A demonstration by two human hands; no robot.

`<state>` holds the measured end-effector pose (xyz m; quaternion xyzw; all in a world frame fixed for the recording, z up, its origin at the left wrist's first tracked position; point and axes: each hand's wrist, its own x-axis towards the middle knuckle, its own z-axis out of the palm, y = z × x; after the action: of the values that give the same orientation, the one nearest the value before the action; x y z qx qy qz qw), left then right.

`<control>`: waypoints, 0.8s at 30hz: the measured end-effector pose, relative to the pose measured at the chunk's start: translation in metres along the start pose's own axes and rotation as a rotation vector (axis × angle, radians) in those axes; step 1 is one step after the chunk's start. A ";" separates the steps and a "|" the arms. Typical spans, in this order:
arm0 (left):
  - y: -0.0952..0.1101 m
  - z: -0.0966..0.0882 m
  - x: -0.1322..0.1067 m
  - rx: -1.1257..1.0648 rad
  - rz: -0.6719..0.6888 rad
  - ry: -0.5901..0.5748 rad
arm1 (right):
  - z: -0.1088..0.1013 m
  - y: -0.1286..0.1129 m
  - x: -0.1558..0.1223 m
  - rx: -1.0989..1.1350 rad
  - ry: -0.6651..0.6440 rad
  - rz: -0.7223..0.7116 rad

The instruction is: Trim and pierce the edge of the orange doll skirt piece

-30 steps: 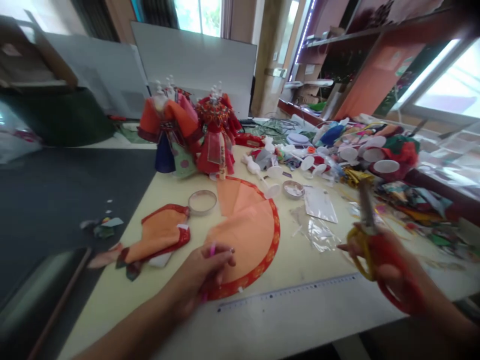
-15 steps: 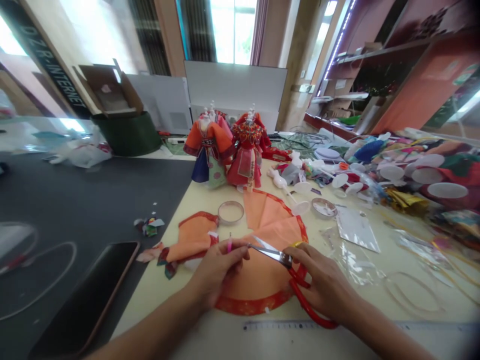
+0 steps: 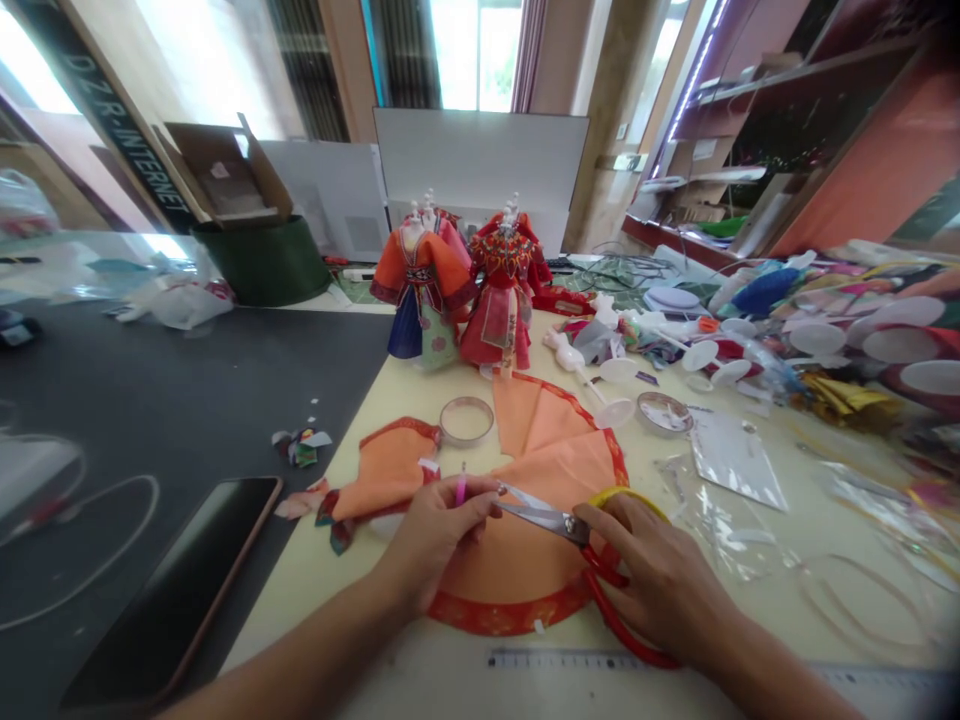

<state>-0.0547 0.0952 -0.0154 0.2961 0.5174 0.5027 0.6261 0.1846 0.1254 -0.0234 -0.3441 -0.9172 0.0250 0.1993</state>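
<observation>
Gripping a pair of steel scissors with one yellow and one red loop handle (image 3: 551, 520), the right hand (image 3: 660, 585) has its fingers curled closed around the handles. The blades point toward the left hand (image 3: 439, 540), their tips just beside its fingertips. The left fingers (image 3: 480, 497) are pinched closed on a slim pink stick (image 3: 460, 488), which stands up from between them. Directly under both hands lies a fan-shaped piece of orange fabric with a red patterned border (image 3: 517, 580), its folded upper part spreading beyond the fingertips. Left of the left fingers sits a sewn orange garment piece with red trim (image 3: 386, 470), and above them a round metal-rimmed hoop (image 3: 466, 420). Farther beyond the fingers stand two small dressed mannequins in red and orange (image 3: 465, 295). A clear plastic bag (image 3: 720, 525) lies right of the right fingers, and a long metal ruler (image 3: 570, 658) lies below both hands on the cream table (image 3: 360, 665).
</observation>
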 end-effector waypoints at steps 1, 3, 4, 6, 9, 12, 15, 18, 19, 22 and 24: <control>0.000 0.001 0.000 -0.007 -0.010 0.004 | 0.001 0.000 0.000 -0.010 0.007 -0.006; 0.000 0.002 0.000 -0.018 -0.026 0.012 | 0.002 0.000 0.000 -0.018 0.022 -0.015; -0.001 0.002 0.001 -0.021 -0.031 0.014 | 0.002 0.000 0.000 -0.017 0.026 -0.018; -0.001 0.003 0.001 -0.024 -0.035 0.020 | 0.003 0.000 0.000 -0.017 0.033 -0.021; 0.000 0.003 0.000 -0.019 -0.039 0.029 | 0.002 -0.001 -0.001 -0.012 0.036 -0.026; 0.000 0.004 0.000 -0.013 -0.040 0.034 | 0.002 -0.001 -0.001 0.003 0.018 -0.030; 0.001 0.004 -0.001 -0.013 -0.037 0.031 | 0.001 -0.001 0.000 0.009 0.001 -0.015; -0.001 0.004 0.000 -0.005 -0.037 0.024 | 0.001 -0.002 0.000 0.018 -0.023 0.000; -0.001 0.003 0.000 0.004 -0.035 0.022 | 0.001 -0.002 0.000 0.025 -0.032 0.002; -0.002 0.002 -0.001 0.051 -0.010 0.012 | 0.000 -0.001 -0.001 0.041 -0.051 0.011; -0.002 0.002 -0.001 0.085 0.012 -0.006 | 0.000 0.000 -0.001 0.042 -0.057 0.020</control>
<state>-0.0520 0.0937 -0.0157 0.3272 0.5347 0.4832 0.6112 0.1851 0.1243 -0.0240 -0.3480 -0.9183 0.0561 0.1801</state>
